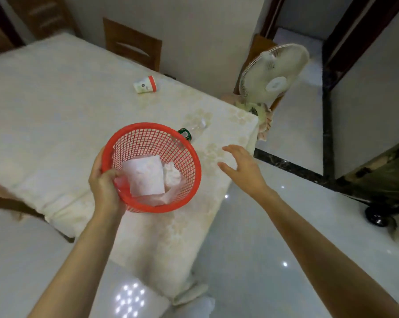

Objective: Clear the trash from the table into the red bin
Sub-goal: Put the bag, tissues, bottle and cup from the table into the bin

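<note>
Your red plastic mesh bin (151, 167) hangs tilted over the near edge of the cloth-covered table (44, 106), its mouth turned up toward you. Inside it already lie a flat white sheet of paper (145, 177) and, just beside that on the side toward your right hand, a crumpled white tissue (172, 173), with what looks like thin clear plastic film under them. So part of the clearing seems done.

Two pieces are left on the table, as far as the view shows. A clear plastic bottle with a green cap (192, 131) lies on its side just beyond the bin's far rim, ahead of your right hand and a little toward your left; the bin hides part of its capped end. A white paper cup with a red rim (145, 84) lies tipped over much farther out, well beyond both hands. My judgement is that you are about halfway, with the bottle the handier next pick.

Your left hand (105, 185) grips the bin at its near rim, thumb hooked over the inside of the mesh wall and fingers wrapped beneath. The forearm comes up from below, and the wrist is roughly in line with it.

Your right hand (243, 167) is empty and relaxed, fingers spread, palm facing down over the table's corner, apart from the bin and short of the bottle.
</note>
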Action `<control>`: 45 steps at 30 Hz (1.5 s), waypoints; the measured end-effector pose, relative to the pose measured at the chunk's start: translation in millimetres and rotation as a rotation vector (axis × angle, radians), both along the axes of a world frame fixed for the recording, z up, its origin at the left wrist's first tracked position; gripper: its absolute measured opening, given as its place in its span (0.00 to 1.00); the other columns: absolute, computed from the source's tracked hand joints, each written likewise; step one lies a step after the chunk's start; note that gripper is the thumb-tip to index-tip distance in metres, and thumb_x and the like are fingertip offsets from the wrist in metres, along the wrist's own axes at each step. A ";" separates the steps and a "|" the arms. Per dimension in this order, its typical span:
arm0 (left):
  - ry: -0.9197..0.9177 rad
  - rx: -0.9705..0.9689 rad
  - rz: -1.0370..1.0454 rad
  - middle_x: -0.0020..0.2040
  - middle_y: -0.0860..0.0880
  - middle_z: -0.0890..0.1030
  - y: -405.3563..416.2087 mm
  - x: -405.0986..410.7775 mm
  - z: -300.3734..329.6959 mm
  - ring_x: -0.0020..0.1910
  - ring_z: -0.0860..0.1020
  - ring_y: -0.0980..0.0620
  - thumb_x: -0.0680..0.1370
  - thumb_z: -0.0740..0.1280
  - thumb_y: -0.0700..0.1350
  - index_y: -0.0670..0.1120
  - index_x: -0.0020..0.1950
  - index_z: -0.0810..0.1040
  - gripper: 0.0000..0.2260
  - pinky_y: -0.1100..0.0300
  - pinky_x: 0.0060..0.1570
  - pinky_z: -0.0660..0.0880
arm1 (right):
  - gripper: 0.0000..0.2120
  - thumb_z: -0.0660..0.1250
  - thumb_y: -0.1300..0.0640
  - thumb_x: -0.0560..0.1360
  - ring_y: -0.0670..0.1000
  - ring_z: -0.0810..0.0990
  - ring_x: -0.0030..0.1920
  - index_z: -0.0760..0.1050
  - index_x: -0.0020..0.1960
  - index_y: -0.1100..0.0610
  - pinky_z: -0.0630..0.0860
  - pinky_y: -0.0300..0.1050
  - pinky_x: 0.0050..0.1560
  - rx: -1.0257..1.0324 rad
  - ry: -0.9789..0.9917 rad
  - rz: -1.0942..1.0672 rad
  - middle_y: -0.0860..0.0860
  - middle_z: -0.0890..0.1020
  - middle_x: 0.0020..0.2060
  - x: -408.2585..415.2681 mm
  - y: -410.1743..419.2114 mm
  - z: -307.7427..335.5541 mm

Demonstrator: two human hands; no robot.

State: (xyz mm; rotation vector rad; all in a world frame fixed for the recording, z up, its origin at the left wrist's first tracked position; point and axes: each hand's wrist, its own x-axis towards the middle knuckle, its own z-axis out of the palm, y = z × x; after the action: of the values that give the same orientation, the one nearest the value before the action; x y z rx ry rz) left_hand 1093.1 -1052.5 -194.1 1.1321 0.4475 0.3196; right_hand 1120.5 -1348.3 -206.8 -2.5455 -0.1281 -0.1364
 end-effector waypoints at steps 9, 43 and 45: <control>0.070 0.046 0.193 0.64 0.46 0.76 -4.1 41.2 -23.9 0.53 0.78 0.60 0.65 0.54 0.25 0.43 0.69 0.72 0.33 0.69 0.46 0.75 | 0.34 0.70 0.50 0.73 0.57 0.58 0.75 0.61 0.74 0.55 0.63 0.52 0.71 -0.276 0.226 0.172 0.58 0.63 0.74 150.1 -9.2 -73.0; 0.161 0.020 0.550 0.61 0.48 0.78 -232.1 204.6 4.2 0.51 0.79 0.58 0.69 0.56 0.25 0.45 0.68 0.74 0.31 0.69 0.40 0.77 | 0.32 0.74 0.46 0.68 0.60 0.75 0.61 0.70 0.68 0.53 0.73 0.58 0.58 -0.346 -0.374 0.913 0.59 0.75 0.62 358.7 -117.1 78.8; 0.161 0.032 0.539 0.61 0.50 0.79 -235.6 217.9 8.7 0.53 0.78 0.56 0.69 0.57 0.26 0.47 0.68 0.74 0.30 0.65 0.41 0.79 | 0.32 0.75 0.46 0.66 0.60 0.76 0.61 0.71 0.67 0.53 0.73 0.58 0.58 -0.464 -0.420 1.020 0.58 0.77 0.61 359.4 -112.4 75.6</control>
State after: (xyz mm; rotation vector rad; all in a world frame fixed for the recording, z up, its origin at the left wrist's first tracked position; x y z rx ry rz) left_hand 1311.0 -1288.1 -185.4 1.0593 0.8954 0.7092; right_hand 1479.9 -1460.7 -131.3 -2.4985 -1.7295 -0.2475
